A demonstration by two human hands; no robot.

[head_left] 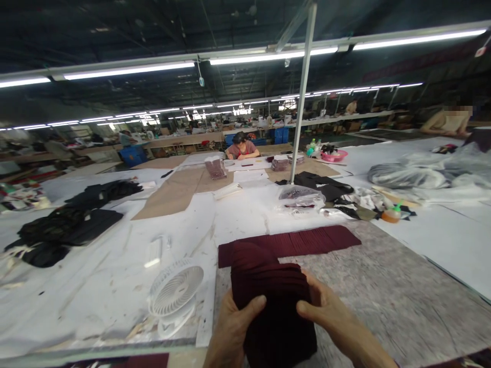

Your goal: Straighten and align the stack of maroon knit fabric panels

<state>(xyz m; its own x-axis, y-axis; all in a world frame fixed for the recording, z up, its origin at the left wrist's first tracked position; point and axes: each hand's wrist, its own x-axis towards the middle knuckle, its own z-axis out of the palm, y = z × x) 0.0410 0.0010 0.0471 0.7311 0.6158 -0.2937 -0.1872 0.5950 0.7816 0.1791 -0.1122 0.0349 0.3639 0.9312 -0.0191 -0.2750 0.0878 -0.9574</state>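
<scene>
A thick stack of dark maroon fabric pieces (274,301) is held between my two hands above the table's near edge. My left hand (233,324) grips its left side, thumb on top. On the right side, my right hand (330,309) clasps the stack the same way, its thumb resting on the cloth. The fingers under the stack are partly hidden. Just beyond lies a long row of overlapping maroon pieces (299,243) on the grey mottled board (383,286); the upper end of the held stack overlaps its left part in view.
A white fan (176,291) stands left of my hands. Black cloth (72,220) lies farther left. Beyond the row are a plastic bag (301,197), scraps, an orange bottle (391,213) and a metal pole (303,97). A person (241,146) sits across the table.
</scene>
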